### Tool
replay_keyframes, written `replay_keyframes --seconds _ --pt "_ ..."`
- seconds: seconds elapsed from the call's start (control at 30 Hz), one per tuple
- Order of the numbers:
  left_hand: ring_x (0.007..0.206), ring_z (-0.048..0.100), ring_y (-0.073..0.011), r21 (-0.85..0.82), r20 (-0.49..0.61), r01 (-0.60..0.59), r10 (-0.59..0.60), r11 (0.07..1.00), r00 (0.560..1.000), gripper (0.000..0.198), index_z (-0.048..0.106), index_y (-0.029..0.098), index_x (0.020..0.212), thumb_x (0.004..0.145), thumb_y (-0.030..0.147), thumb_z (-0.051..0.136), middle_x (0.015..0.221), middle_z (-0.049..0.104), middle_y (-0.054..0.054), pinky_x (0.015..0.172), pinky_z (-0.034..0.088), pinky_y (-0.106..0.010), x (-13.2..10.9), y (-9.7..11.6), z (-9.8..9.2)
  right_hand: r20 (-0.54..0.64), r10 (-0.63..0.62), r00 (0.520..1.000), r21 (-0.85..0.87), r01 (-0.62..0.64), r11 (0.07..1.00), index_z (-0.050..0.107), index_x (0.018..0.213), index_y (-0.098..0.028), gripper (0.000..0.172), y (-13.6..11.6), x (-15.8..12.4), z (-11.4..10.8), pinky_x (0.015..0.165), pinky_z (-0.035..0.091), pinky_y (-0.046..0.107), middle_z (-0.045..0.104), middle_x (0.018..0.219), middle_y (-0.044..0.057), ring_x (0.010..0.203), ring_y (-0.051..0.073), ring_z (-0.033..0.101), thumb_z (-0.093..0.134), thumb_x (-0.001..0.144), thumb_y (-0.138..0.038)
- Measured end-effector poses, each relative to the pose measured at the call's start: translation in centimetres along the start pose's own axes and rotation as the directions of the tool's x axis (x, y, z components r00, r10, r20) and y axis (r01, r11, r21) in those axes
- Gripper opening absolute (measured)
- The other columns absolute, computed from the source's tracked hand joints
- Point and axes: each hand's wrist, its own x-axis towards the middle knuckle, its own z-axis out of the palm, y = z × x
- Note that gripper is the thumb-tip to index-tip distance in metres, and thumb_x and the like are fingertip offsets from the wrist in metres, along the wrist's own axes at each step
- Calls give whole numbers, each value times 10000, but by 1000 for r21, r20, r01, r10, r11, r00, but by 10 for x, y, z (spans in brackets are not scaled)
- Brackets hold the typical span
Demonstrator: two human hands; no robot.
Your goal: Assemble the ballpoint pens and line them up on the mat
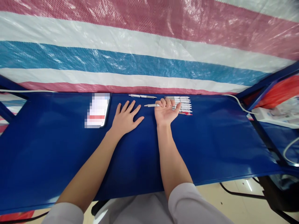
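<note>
My left hand (126, 119) lies palm down on the blue table with its fingers spread, holding nothing. Turned palm up, my right hand (166, 112) has its fingers curled around a white and grey pen (150, 105), whose tip points left. The rest of that pen is hidden by the fingers. Beyond both hands, a single white pen (142, 96) lies along the table's back edge. Just right of my right hand, several white pens (185, 105) lie side by side in a row, partly covered by the hand. A red pen (185, 113) is nearest to me in that row.
A phone (106, 113) with a blurred screen lies left of my left hand. A striped plastic sheet (140, 46) hangs behind the blue table (215, 143). At the right, a white power strip (275, 116) and cable sit beside the blue frame.
</note>
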Motion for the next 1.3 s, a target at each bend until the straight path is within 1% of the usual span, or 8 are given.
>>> replay_keyframes --seconds 0.37,0.6,0.8,0.93,1.03,1.13,1.2,1.3 --pt "1389 422 -359 -115 -133 -36 21 993 991 527 555 207 1392 925 452 536 1489 493 -131 1167 246 -580 3 4 -8 25 -35 999 -209 40 977 340 624 -246 490 1 -12 7 538 334 307 217 603 -60 533 147 226 304 962 -600" --pt "1257 567 -298 -101 -297 -279 238 955 925 312 673 199 1201 943 322 547 1277 671 -102 1130 365 -507 13 21 -30 90 -62 994 -395 93 914 275 597 -247 521 5 -26 19 539 393 308 189 598 -60 520 141 249 301 939 -639" --pt "1154 643 -257 -83 -361 -341 290 936 886 244 703 186 1076 981 218 481 1099 734 -92 1082 463 -461 12 24 -35 27 -55 998 -639 59 767 391 650 -256 479 -7 -30 24 727 545 361 426 608 -34 599 143 500 332 908 -654" --pt "1142 660 -246 -39 -404 -353 309 935 861 232 703 160 1050 986 210 486 1083 742 -96 1061 506 -421 4 23 -38 36 -169 985 -839 122 531 616 925 -212 447 -28 -30 21 896 567 430 695 933 64 941 199 688 410 904 -608" --pt "1138 667 -245 -36 -404 -345 302 938 864 230 708 162 1038 988 210 488 1078 746 -96 1049 523 -422 -3 23 -39 362 -184 914 -926 376 43 669 1115 -199 368 -42 -39 22 1001 526 470 723 1155 106 1120 249 675 531 908 -470" --pt "1129 672 -251 -24 -399 -348 310 937 863 233 710 144 1030 988 207 489 1070 749 -106 1042 530 -416 -10 23 -37 718 173 674 -574 714 -400 693 1144 -218 266 -53 -52 24 1160 381 520 739 1176 76 1215 245 640 551 928 -285" --pt "1120 677 -255 -16 -388 -355 321 935 864 237 710 132 1024 988 199 485 1062 750 -112 1039 532 -416 -13 23 -37 773 344 533 -331 801 -499 673 1188 -206 289 -56 -59 25 1218 264 565 726 1213 68 1251 246 616 555 925 -204" --pt "1117 679 -258 -14 -358 -362 334 932 872 241 709 131 1028 988 186 477 1056 752 -112 1042 531 -420 -16 23 -38 771 457 445 -172 835 -522 649 1232 -170 325 -57 -63 22 1203 341 515 700 1260 75 1280 236 592 542 926 -157"
